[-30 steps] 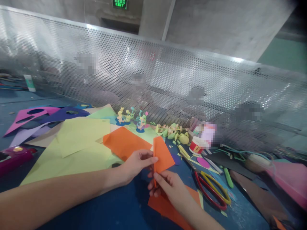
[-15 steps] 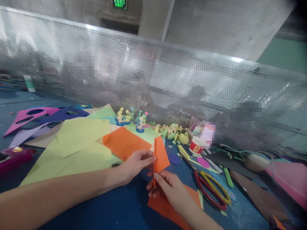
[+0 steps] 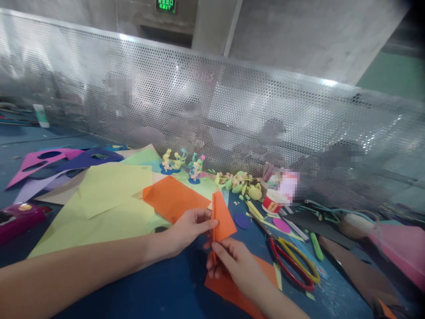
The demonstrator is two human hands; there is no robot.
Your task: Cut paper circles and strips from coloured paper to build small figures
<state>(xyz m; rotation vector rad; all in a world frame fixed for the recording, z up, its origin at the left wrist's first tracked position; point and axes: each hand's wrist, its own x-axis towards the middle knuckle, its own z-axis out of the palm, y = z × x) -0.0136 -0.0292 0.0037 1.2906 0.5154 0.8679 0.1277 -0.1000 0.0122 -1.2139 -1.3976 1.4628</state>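
A piece of orange paper (image 3: 226,220) is held up between my hands, its left edge folded or rolled into a narrow strip. My left hand (image 3: 191,228) pinches that strip from the left, thumb on top. Lower down, my right hand (image 3: 234,261) closes on the same strip between thumb and fingers. Some fingertips are hidden behind the paper. Under my right hand lies an orange sheet (image 3: 268,270), and a larger orange sheet (image 3: 174,197) rests beyond my left hand. Scissors (image 3: 294,261) with red and yellow handles lie to the right.
Yellow-green sheets (image 3: 116,190) spread across the left, near a magenta tool (image 3: 21,219). Small paper figures (image 3: 195,168) stand at the back. A red-and-white cup (image 3: 272,201), a purple disc (image 3: 242,220) and a pink disc (image 3: 281,225) sit right of centre. Behind rises a perforated metal screen (image 3: 159,88).
The held orange paper has shifted very slightly right and down. My left thumb has moved a little further over the strip. Both hands keep their grip.
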